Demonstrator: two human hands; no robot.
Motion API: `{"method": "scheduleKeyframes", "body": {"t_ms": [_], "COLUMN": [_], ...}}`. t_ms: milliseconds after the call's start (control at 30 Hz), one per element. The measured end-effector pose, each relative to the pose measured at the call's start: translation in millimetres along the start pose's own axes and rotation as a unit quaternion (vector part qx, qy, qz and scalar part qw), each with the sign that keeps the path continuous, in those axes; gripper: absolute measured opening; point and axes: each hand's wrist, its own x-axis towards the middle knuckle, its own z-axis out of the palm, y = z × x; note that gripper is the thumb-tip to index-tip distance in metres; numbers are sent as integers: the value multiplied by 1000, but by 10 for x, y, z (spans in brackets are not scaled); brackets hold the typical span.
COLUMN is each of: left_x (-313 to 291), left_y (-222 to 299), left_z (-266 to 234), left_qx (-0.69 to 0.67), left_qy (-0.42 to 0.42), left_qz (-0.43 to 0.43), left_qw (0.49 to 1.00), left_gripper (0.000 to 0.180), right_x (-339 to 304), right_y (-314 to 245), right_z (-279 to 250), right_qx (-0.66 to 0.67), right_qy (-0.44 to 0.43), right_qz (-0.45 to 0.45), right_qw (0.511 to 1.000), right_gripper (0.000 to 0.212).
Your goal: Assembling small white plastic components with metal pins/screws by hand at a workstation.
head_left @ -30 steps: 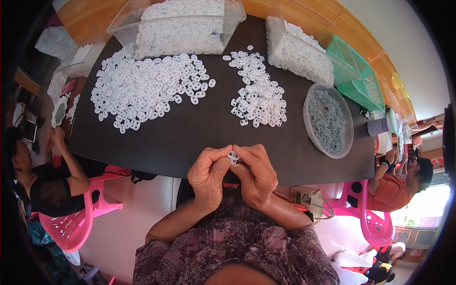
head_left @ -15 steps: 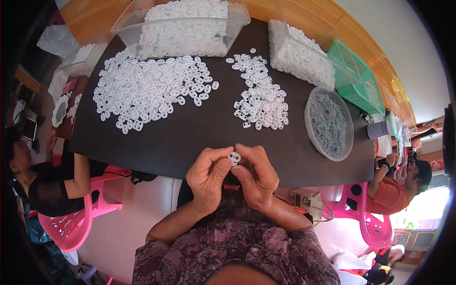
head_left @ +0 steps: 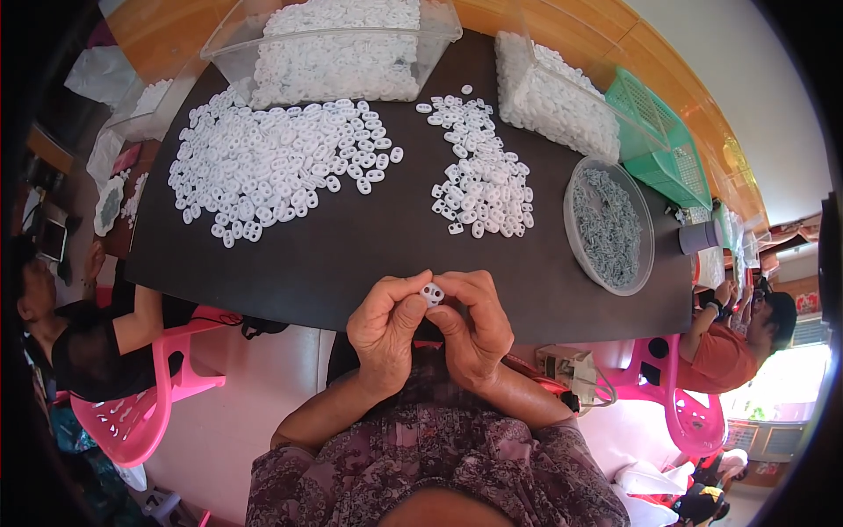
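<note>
Above the table's near edge, I pinch a small white two-hole cord lock (head_left: 431, 293) between both hands. My left hand (head_left: 386, 329) is closed, thumb and forefinger on its left side. From the other side my right hand (head_left: 474, 329) is closed on it as well, its forefinger at the top and its thumb below. The other fingers of both hands are curled in. Beyond them lie a large heap of white oval two-hole pieces (head_left: 263, 162) at left and a smaller heap (head_left: 483, 184) at right. A round clear bowl (head_left: 572, 255) holds many tiny grey metal pieces, perhaps springs.
Two clear bins, one at the back (head_left: 430, 66) and one at the right (head_left: 555, 132), hold more white pieces. Green baskets (head_left: 672, 154) and a grey-purple cup (head_left: 700, 238) stand farther right. People sit on pink chairs at left (head_left: 162, 386) and right (head_left: 672, 395).
My right forefinger, raised and blurred before, has come down against the cord lock. Both hands otherwise keep nearly the same place.
</note>
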Motion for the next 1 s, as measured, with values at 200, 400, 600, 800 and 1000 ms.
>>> {"method": "scheduleKeyframes", "body": {"t_ms": [200, 400, 600, 800, 1000], "left_x": [-70, -85, -95, -10, 478], "left_y": [-51, -136, -137, -31, 82], "left_z": [43, 55, 87, 50, -85], "left_qx": [29, 36, 69, 99, 275], "left_qy": [22, 50, 62, 19, -87], "left_qz": [33, 55, 68, 62, 48], "left_qw": [999, 997, 993, 993, 956], "left_gripper": [24, 19, 16, 17, 18], "right_x": [-10, 28, -3, 40, 444], "right_y": [2, 94, 111, 55, 167], "right_z": [21, 37, 44, 23, -500], "right_qx": [-44, -53, -63, -49, -94], "right_qy": [11, 1, 0, 5, -9], "right_qz": [-61, -110, -114, -64, 6], "right_qw": [997, 992, 991, 997, 995], "right_gripper": [31, 30, 28, 25, 20]}}
